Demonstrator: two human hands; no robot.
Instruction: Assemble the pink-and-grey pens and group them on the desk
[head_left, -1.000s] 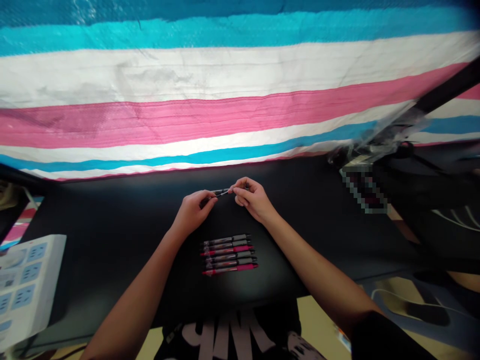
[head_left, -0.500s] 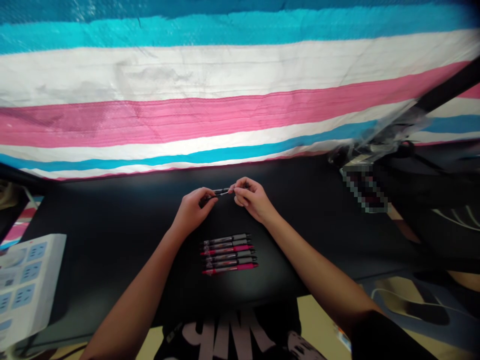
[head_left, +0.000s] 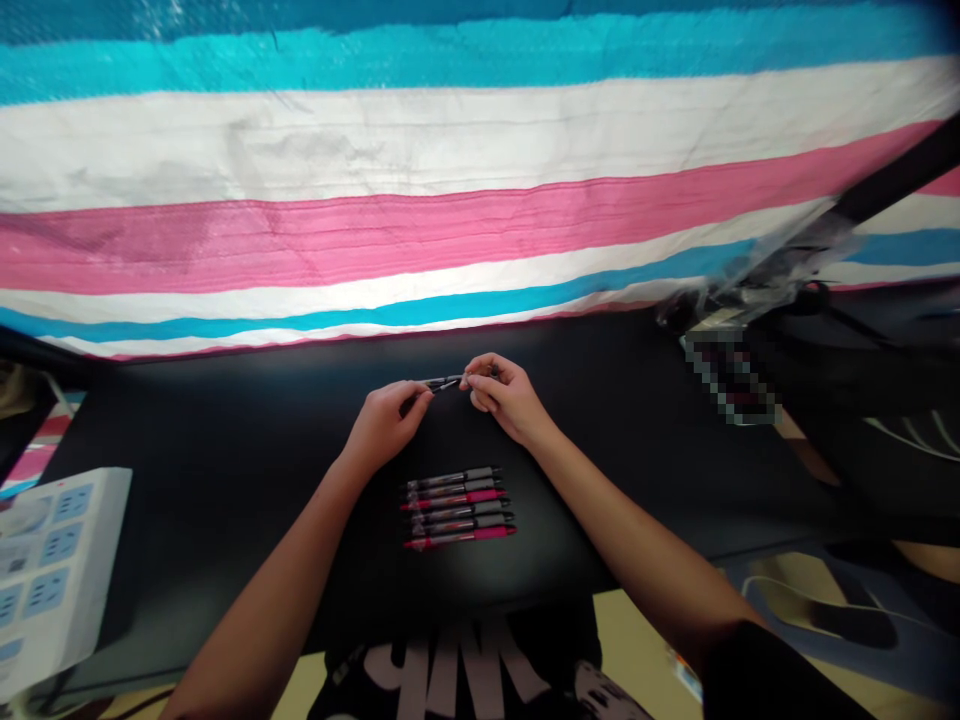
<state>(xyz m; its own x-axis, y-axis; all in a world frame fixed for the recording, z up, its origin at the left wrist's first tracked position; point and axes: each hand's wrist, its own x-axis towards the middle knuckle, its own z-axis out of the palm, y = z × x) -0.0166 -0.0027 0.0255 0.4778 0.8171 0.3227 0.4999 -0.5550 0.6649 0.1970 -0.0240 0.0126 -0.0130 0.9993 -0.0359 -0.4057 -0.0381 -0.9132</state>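
Over the black table [head_left: 225, 450], my left hand [head_left: 382, 425] and my right hand [head_left: 502, 395] pinch the two ends of one dark pen [head_left: 442, 383], held level between them. The pen's middle shows between my fingertips; its ends are hidden by my fingers. Nearer to me, a neat row of several pens [head_left: 459, 505] lies side by side on the table, some grey and some pink, all pointing left to right. Neither hand touches that row.
A striped blue, white and pink cloth [head_left: 450, 200] hangs behind the table. A white power strip [head_left: 45, 570] sits at the left edge. A crumpled clear plastic wrapper [head_left: 757, 275] and a dark stand [head_left: 892, 180] occupy the right side.
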